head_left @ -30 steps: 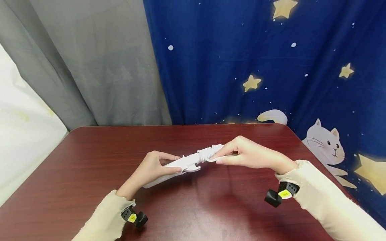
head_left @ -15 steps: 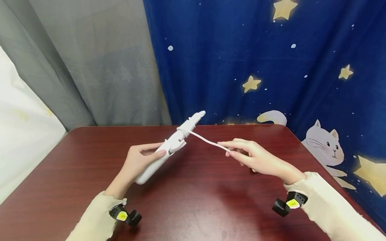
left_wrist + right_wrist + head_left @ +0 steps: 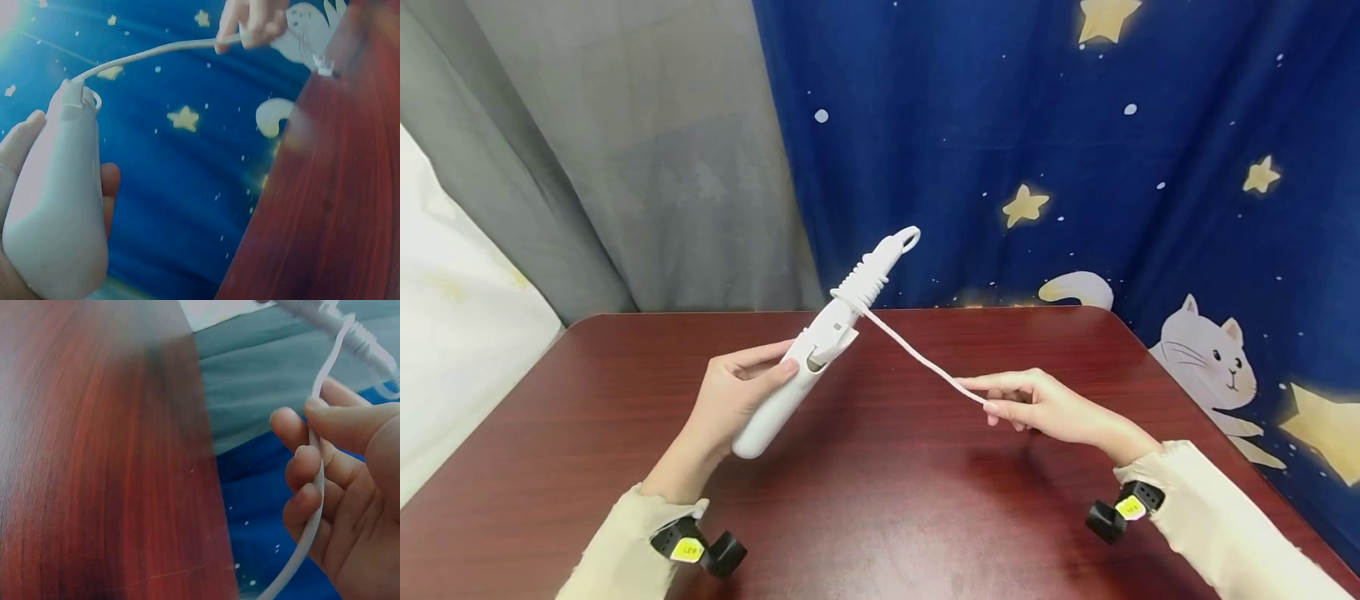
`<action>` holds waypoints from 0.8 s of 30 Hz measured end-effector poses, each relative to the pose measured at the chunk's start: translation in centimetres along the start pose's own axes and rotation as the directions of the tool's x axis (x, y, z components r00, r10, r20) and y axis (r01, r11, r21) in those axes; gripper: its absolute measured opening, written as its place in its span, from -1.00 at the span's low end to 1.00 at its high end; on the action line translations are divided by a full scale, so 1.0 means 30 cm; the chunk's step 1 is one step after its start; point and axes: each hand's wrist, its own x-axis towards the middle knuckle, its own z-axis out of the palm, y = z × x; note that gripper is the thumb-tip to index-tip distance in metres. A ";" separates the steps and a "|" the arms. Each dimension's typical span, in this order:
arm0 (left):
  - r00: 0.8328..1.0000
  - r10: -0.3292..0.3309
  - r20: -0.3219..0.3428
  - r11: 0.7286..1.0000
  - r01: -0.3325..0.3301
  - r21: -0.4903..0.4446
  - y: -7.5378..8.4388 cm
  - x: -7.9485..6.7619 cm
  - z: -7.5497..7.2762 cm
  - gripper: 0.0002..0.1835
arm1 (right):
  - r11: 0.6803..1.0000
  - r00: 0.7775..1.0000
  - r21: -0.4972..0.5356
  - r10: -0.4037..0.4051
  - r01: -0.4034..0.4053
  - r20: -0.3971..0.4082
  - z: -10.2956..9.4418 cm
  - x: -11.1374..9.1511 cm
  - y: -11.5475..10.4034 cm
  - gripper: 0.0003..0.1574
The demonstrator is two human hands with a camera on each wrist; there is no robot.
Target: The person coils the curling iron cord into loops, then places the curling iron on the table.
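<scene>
A white hand-held appliance (image 3: 778, 408) with a rounded wide end slants up over the table. My left hand (image 3: 730, 400) grips its body between thumb and fingers, just below a lever-like clip (image 3: 837, 340). White cord is wound in coils (image 3: 863, 285) round the narrower upper part, above which a small loop (image 3: 911, 239) sticks out. From the coils a length of cord (image 3: 917, 354) runs down to my right hand (image 3: 1052, 408), which pinches it between thumb and fingertips. In the right wrist view the cord (image 3: 290, 565) continues past the curled fingers.
The dark red-brown table (image 3: 880, 517) lies beneath both hands. Behind its far edge hang a grey curtain (image 3: 647, 167) and a blue one (image 3: 925, 167) with stars and a cat. White cloth (image 3: 452, 317) covers the left side.
The appliance has tilted up from nearly flat, its coiled end rising. My right hand has drawn away from the coils, down and right, pulling a length of cord out between them.
</scene>
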 end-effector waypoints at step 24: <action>0.992 -0.100 -0.079 0.995 0.097 -0.034 -0.058 0.012 0.050 -0.57 | 0.999 0.981 0.046 -0.036 0.028 0.189 -0.006 -0.068 -0.060 -0.53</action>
